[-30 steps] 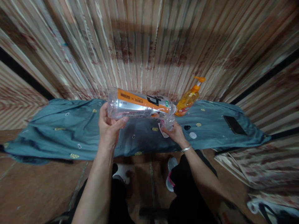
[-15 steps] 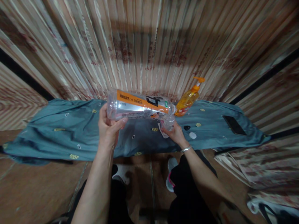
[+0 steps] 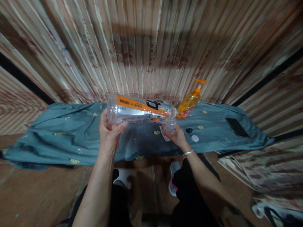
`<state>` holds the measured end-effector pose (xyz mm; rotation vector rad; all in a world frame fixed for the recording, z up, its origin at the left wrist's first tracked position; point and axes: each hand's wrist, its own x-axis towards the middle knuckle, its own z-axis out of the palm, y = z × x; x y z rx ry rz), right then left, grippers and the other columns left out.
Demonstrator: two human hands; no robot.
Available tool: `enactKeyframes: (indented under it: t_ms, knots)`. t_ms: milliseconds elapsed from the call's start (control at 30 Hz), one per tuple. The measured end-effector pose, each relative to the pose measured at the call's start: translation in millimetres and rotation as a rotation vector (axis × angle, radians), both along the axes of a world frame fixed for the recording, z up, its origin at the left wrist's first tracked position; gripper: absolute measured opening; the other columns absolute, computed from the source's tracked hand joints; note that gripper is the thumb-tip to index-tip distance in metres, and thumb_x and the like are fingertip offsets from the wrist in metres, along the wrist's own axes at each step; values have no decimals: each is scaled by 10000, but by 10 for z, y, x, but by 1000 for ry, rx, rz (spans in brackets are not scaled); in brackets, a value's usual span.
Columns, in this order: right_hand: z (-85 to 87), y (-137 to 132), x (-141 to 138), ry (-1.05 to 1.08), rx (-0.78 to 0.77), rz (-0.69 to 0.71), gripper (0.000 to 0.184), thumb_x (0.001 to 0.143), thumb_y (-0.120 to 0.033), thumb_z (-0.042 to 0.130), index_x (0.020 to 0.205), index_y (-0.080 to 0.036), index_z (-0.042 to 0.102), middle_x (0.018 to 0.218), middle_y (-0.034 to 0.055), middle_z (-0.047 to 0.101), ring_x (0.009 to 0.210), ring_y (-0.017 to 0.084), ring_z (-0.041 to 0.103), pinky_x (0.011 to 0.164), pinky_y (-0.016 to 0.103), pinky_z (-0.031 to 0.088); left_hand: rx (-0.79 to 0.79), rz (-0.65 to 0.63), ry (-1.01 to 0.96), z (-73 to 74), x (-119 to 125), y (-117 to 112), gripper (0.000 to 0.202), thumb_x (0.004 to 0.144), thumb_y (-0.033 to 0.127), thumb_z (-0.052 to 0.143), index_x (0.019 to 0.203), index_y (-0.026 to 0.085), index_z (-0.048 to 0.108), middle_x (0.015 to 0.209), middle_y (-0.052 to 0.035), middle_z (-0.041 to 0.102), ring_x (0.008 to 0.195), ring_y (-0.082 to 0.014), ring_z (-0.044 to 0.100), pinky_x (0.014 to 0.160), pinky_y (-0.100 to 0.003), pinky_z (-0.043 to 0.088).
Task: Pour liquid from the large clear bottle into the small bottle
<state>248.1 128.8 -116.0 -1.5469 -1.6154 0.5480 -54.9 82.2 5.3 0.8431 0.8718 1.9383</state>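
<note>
A large clear plastic bottle [image 3: 139,110] with an orange and silver label lies nearly level in the air, its uncapped-looking neck pointing right. My left hand [image 3: 110,132] is closed round its base end from below. Under the neck, my right hand [image 3: 174,135] grips a smaller clear plastic bottle [image 3: 169,125], which touches or nearly touches the big bottle's neck end; its far part is hard to make out. Just behind the neck stands an orange pump bottle [image 3: 188,105] with yellow liquid, tilted in my view.
A teal patterned cloth [image 3: 78,135] covers the narrow table. On its right part lie a black cap [image 3: 189,130], a white cap [image 3: 195,138] and a dark phone [image 3: 237,127]. A striped curtain [image 3: 142,47] hangs behind, with dark poles [image 3: 26,80] at the sides.
Both hands keep their grips. The large bottle sits slightly lower and a little further left in view, while the pump bottle also shifts slightly with the camera.
</note>
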Motion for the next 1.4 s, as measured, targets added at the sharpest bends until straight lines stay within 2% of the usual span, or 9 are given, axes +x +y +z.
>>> enactKeyframes:
  t_ms: [233, 467, 600, 967, 1100, 1267, 1400]
  knots:
    - [1, 1, 18, 22, 9, 47, 804, 798, -348, 949, 1546, -209, 690, 1409, 168, 888, 1315, 437, 861, 1112, 541, 713, 10, 11, 7, -47, 6, 11, 716, 374, 186, 1142, 962, 256, 741, 978, -19, 772, 622, -135, 593, 434, -236, 362]
    - [-26, 4, 30, 11, 0, 49, 871, 813, -364, 943, 1616, -196, 651, 1346, 165, 906, 1289, 457, 865, 1095, 584, 716, 29, 4, 42, -76, -15, 15, 694, 415, 228, 1159, 967, 269, 741, 956, -16, 747, 619, -135, 577, 441, -246, 368]
    - [-13, 2, 22, 9, 6, 41, 866, 812, -351, 938, 1612, -182, 652, 1373, 171, 897, 1302, 463, 859, 1111, 608, 711, 39, 3, 51, -66, -11, 14, 681, 431, 241, 1155, 957, 264, 724, 967, -26, 758, 626, -137, 583, 443, -242, 364]
    - [-55, 19, 43, 4, 26, 50, 849, 815, -380, 951, 1603, -222, 676, 1436, 155, 881, 1316, 433, 858, 1102, 545, 720, 22, 17, 18, -46, 9, 12, 685, 383, 206, 1152, 923, 261, 734, 946, -17, 755, 600, -131, 573, 423, -240, 348]
    - [-62, 21, 38, 5, 39, 50, 813, 818, -381, 948, 1576, -231, 695, 1395, 148, 896, 1293, 429, 866, 1068, 540, 730, 20, 5, 36, -29, 5, 4, 692, 402, 214, 1149, 949, 262, 726, 954, -26, 771, 633, -150, 611, 434, -238, 354]
    - [-43, 18, 40, 7, 35, 55, 842, 807, -380, 949, 1585, -205, 679, 1367, 166, 901, 1286, 433, 869, 1072, 535, 725, 16, 4, 28, 0, 19, -7, 685, 392, 177, 1131, 938, 262, 726, 905, -10, 766, 586, -130, 578, 424, -233, 357]
    - [-47, 22, 41, 6, 35, 53, 798, 809, -393, 941, 1552, -219, 706, 1334, 154, 912, 1236, 432, 884, 1050, 538, 728, 27, 14, 31, -1, 27, -2, 666, 392, 198, 1137, 908, 265, 722, 893, -8, 766, 589, -133, 580, 417, -227, 357]
